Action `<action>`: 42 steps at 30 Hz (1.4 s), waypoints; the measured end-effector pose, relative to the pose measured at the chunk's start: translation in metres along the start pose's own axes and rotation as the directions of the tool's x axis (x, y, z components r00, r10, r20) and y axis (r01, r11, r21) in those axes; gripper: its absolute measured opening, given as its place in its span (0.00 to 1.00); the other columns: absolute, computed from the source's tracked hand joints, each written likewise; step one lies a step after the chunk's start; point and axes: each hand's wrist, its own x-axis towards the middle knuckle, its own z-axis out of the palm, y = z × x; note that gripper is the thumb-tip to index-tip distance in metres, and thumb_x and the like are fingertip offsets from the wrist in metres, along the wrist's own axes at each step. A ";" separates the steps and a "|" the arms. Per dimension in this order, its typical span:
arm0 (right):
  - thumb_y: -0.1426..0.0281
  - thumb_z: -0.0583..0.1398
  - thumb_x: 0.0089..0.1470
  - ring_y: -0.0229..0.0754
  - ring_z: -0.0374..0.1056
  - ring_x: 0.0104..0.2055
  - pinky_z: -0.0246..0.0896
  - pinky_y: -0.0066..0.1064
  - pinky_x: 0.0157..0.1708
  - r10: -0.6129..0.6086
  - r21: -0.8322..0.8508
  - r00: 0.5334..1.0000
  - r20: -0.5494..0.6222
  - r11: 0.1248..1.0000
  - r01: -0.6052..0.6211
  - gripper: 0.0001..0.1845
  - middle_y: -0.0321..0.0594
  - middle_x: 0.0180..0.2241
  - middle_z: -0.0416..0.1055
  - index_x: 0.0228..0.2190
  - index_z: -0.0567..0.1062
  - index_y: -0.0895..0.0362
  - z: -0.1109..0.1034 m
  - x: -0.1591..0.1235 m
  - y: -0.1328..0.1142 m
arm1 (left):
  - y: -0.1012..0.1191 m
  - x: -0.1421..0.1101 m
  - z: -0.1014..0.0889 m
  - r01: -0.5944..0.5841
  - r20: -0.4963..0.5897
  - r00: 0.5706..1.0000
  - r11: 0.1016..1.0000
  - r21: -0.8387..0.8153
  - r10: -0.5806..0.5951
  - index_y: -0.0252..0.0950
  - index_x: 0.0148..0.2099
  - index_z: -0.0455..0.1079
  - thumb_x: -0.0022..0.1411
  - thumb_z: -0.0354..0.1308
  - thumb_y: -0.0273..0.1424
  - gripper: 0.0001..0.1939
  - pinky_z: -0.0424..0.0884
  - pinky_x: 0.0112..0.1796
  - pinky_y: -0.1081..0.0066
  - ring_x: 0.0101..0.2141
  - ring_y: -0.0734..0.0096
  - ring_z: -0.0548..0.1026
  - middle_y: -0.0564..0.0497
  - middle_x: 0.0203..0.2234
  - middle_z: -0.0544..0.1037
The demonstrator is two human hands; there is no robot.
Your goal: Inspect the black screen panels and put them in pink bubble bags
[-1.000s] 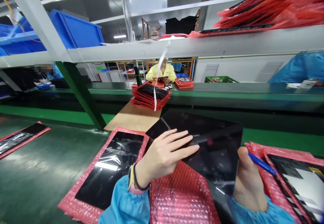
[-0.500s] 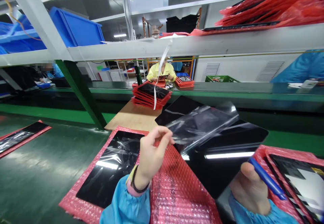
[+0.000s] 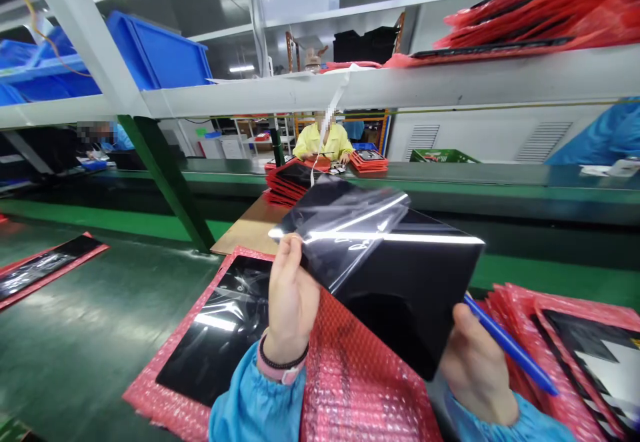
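A glossy black screen panel (image 3: 400,295) is held tilted in front of me. A clear plastic film (image 3: 345,229) lies loosely over its left half, with a bright reflection across both. My left hand (image 3: 295,295) is closed at the panel's left edge, thumb and fingers on the film's edge; whether it also grips the panel I cannot tell. My right hand (image 3: 477,365) grips the panel's lower right edge, its fingers hidden behind. A blue pen (image 3: 515,345) sticks out from behind that hand's thumb. Below the panel lies a red bubble-wrap bag (image 3: 360,389).
Another film-covered panel (image 3: 220,329) lies on red bubble wrap at left. Bagged panels (image 3: 595,355) are at right. A red stack (image 3: 285,185) stands on a wooden board (image 3: 245,229). A green post (image 3: 165,182) rises at left. A co-worker in yellow (image 3: 324,141) sits across.
My left hand went from lying flat on the panel to pinching the film, which lifted and now drapes over the panel. The panel turned in my right hand and shifted left.
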 end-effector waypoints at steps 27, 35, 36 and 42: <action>0.67 0.63 0.52 0.47 0.70 0.51 0.65 0.36 0.50 0.194 -0.068 0.939 0.283 0.981 -0.182 0.21 0.38 0.47 0.75 0.49 0.71 0.45 0.025 -0.017 -0.026 | 0.024 0.005 -0.004 -0.247 -0.123 0.961 0.969 0.022 0.248 0.37 0.35 0.71 0.54 0.62 0.35 0.08 0.67 0.45 0.68 0.39 0.71 0.73 0.55 0.32 0.74; 0.60 0.64 0.48 0.42 0.71 0.29 0.68 0.31 0.33 0.149 -0.265 0.985 0.083 0.956 -0.122 0.09 0.37 0.27 0.75 0.28 0.78 0.52 0.021 -0.019 -0.037 | 0.024 0.025 -0.015 -0.351 -0.053 0.928 0.915 0.198 0.368 0.36 0.25 0.67 0.51 0.57 0.28 0.04 0.66 0.38 0.73 0.31 0.74 0.70 0.56 0.24 0.70; 0.60 0.64 0.47 0.40 0.67 0.24 0.65 0.29 0.29 0.115 -0.350 0.992 0.052 0.933 -0.089 0.11 0.35 0.21 0.72 0.23 0.76 0.54 0.019 -0.019 -0.038 | 0.023 0.028 -0.016 -0.366 -0.050 0.922 0.905 0.217 0.385 0.36 0.24 0.66 0.49 0.56 0.27 0.04 0.65 0.37 0.74 0.29 0.75 0.69 0.56 0.23 0.69; 0.55 0.59 0.50 0.35 0.54 0.17 0.55 0.28 0.20 -0.028 -0.602 0.996 0.082 0.795 0.072 0.22 0.32 0.13 0.58 0.13 0.70 0.54 0.009 -0.021 -0.047 | 0.019 0.042 -0.024 -0.338 0.009 0.938 0.906 0.254 0.347 0.35 0.22 0.62 0.48 0.54 0.27 0.05 0.64 0.34 0.75 0.27 0.76 0.66 0.56 0.21 0.64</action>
